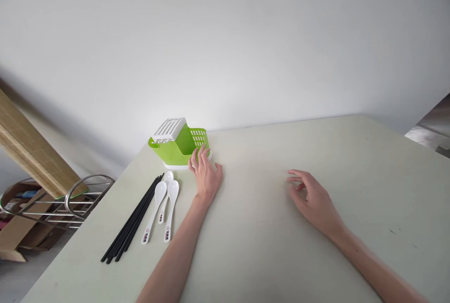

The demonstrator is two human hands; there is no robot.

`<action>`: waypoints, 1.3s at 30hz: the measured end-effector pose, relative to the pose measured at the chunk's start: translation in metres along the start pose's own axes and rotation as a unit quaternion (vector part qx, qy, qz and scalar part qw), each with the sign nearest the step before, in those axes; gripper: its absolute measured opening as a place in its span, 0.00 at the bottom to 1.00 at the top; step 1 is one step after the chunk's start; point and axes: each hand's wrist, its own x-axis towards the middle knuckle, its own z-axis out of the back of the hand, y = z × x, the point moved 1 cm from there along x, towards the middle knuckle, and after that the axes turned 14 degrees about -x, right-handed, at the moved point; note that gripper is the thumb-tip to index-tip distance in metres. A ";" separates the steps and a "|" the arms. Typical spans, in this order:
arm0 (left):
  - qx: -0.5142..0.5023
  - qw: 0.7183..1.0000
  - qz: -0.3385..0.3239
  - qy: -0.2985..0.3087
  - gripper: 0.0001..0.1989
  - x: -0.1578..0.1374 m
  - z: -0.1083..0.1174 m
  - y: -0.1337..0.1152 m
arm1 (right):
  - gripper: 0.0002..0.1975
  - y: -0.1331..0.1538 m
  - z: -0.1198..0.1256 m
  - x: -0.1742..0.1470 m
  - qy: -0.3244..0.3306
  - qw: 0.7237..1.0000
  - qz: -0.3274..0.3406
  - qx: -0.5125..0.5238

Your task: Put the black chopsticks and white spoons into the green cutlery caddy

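Head view | left hand (206, 174) is lying open, fingertips touching the green plastic slotted cutlery holder (181, 146) at the pale table's (263, 247) far-left corner, steadying it, not gripping | right hand (311, 197) is resting empty, fingers loosely curled | white ceramic spoons (163, 207) and black chopsticks (131, 223) are lying parallel just beside it, within reach

Plastics on a matt table

Glossy green plastic holder (179, 147) sitting at 11 o'clock; smooth white spoons (162, 209), matt black chopsticks (131, 222) lying on the matt pale tabletop (267, 247); shiny metal rack (70, 200) gleaming at 9.

Pale table (267, 256): green holder (179, 146), black chopsticks (131, 223), three white spoons (161, 207).
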 end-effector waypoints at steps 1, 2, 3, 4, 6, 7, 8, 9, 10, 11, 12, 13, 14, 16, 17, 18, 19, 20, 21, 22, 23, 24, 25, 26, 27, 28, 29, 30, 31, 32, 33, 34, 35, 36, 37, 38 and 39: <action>0.001 1.000 -0.002 0.001 0.27 -0.001 0.000 0.000 | 0.18 0.000 0.000 0.000 -0.001 1.000 0.001 -0.001; 0.002 1.000 -0.005 0.003 0.26 -0.001 0.000 -0.001 | 0.18 0.000 0.000 -0.001 -0.001 1.000 0.002 -0.001; 0.004 1.000 -0.009 0.005 0.26 -0.002 0.000 -0.001 | 0.18 0.000 0.000 -0.001 0.000 1.000 0.002 -0.002; 0.005 1.000 -0.012 0.009 0.26 -0.002 0.001 -0.002 | 0.18 -0.001 0.000 -0.001 0.001 1.000 0.003 -0.003; 0.006 1.000 -0.016 0.015 0.25 -0.002 0.002 -0.004 | 0.18 -0.002 0.000 -0.001 0.002 1.000 0.005 -0.005; 0.006 1.000 -0.017 0.018 0.25 -0.002 0.002 -0.005 | 0.18 -0.002 0.000 -0.001 0.002 1.000 0.007 -0.006; 0.005 1.000 -0.016 0.021 0.25 -0.002 0.003 -0.006 | 0.18 -0.003 0.000 -0.001 0.001 1.000 0.008 -0.007; 0.005 1.000 -0.017 0.023 0.24 -0.002 0.004 -0.007 | 0.18 -0.003 0.000 -0.001 -0.002 1.000 0.010 -0.008; 0.005 1.000 -0.019 0.025 0.24 -0.002 0.004 -0.009 | 0.18 -0.003 0.000 -0.001 -0.005 1.000 0.010 -0.009; 0.005 0.999 -0.024 0.028 0.24 -0.003 0.004 -0.012 | 0.18 -0.003 0.000 -0.001 -0.009 1.000 0.011 -0.010; 0.003 0.999 -0.032 0.034 0.24 -0.004 0.004 -0.015 | 0.18 -0.003 0.000 -0.001 -0.011 1.000 0.011 -0.011; -0.001 0.998 -0.045 0.042 0.25 -0.006 0.003 -0.020 | 0.18 -0.002 0.000 -0.001 -0.013 1.000 0.011 -0.013; -0.008 0.997 -0.062 0.053 0.25 -0.008 0.002 -0.025 | 0.18 -0.002 0.000 -0.001 -0.014 1.000 0.011 -0.015; -0.028 0.991 -0.104 0.085 0.28 -0.015 -0.001 -0.039 | 0.18 -0.002 0.000 -0.001 -0.013 1.000 0.014 -0.017; -0.040 0.985 -0.130 0.104 0.29 -0.018 -0.002 -0.046 | 0.18 -0.002 0.000 0.000 -0.014 1.000 0.016 -0.018; -0.051 0.978 -0.160 0.125 0.29 -0.021 -0.003 -0.053 | 0.18 -0.003 0.000 0.000 -0.017 0.999 0.019 -0.019; -0.062 0.969 -0.194 0.142 0.29 -0.024 -0.004 -0.060 | 0.18 -0.003 0.000 0.000 -0.021 0.999 0.022 -0.020; -0.073 0.960 -0.227 0.151 0.28 -0.027 -0.005 -0.064 | 0.18 -0.004 0.000 0.001 -0.024 0.999 0.024 -0.021; -0.084 0.954 -0.251 0.144 0.26 -0.028 -0.005 -0.067 | 0.17 -0.004 0.000 0.001 -0.027 0.999 0.025 -0.022; -0.097 0.953 -0.262 0.120 0.25 -0.029 -0.004 -0.067 | 0.17 -0.004 0.000 0.001 -0.028 0.999 0.025 -0.023; -0.111 0.957 -0.256 0.082 0.23 -0.029 -0.003 -0.065 | 0.17 -0.004 0.000 0.001 -0.027 0.999 0.025 -0.024; -0.127 0.963 -0.237 0.035 0.21 -0.029 -0.002 -0.062 | 0.17 -0.004 -0.001 0.001 -0.026 0.999 0.025 -0.025; -0.143 0.968 -0.208 -0.010 0.18 -0.028 -0.001 -0.057 | 0.17 -0.003 -0.001 0.001 -0.027 0.999 0.025 -0.025; -0.159 0.970 -0.176 -0.049 0.16 -0.027 -0.001 -0.051 | 0.16 -0.002 -0.001 0.001 -0.027 0.999 0.026 -0.025; -0.175 0.971 -0.141 -0.080 0.13 -0.025 0.000 -0.046 | 0.16 -0.002 0.000 0.001 -0.027 0.999 0.026 -0.024; -0.191 0.971 -0.101 -0.105 0.11 -0.024 0.000 -0.041 | 0.16 -0.001 0.000 0.001 -0.028 0.999 0.026 -0.023; -0.209 0.968 -0.055 -0.127 0.10 -0.021 -0.001 -0.036 | 0.16 -0.001 0.000 0.000 -0.026 0.999 0.025 -0.022; -0.227 0.963 -0.002 -0.145 0.10 -0.019 -0.002 -0.032 | 0.16 -0.001 0.000 0.000 -0.024 0.999 0.023 -0.021; -0.244 0.955 0.055 -0.157 0.11 -0.017 -0.003 -0.028 | 0.16 -0.001 0.001 0.000 -0.022 0.999 0.021 -0.021; -0.259 0.945 0.113 -0.164 0.12 -0.014 -0.004 -0.025 | 0.17 -0.001 0.001 0.000 -0.019 0.999 0.019 -0.020; -0.271 0.934 0.167 -0.163 0.13 -0.013 -0.005 -0.021 | 0.17 -0.002 0.001 0.001 -0.018 0.999 0.019 -0.019; -0.283 0.921 0.216 -0.157 0.15 -0.011 -0.007 -0.018 | 0.17 -0.003 0.001 0.001 -0.016 1.000 0.018 -0.017; -0.295 0.908 0.257 -0.149 0.16 -0.009 -0.008 -0.015 | 0.17 -0.003 0.001 0.001 -0.014 1.000 0.018 -0.016; -0.308 0.895 0.288 -0.141 0.17 -0.008 -0.009 -0.012 | 0.17 -0.004 0.001 0.001 -0.013 1.000 0.017 -0.015; -0.322 0.883 0.312 -0.136 0.18 -0.007 -0.010 -0.010 | 0.17 -0.004 0.001 0.001 -0.011 1.000 0.016 -0.014; -0.337 0.873 0.328 -0.131 0.19 -0.007 -0.011 -0.008 | 0.17 -0.004 0.001 0.001 -0.010 1.000 0.014 -0.014; -0.353 0.863 0.338 -0.125 0.19 -0.006 -0.011 -0.006 | 0.16 -0.004 0.001 0.001 -0.008 1.000 0.011 -0.014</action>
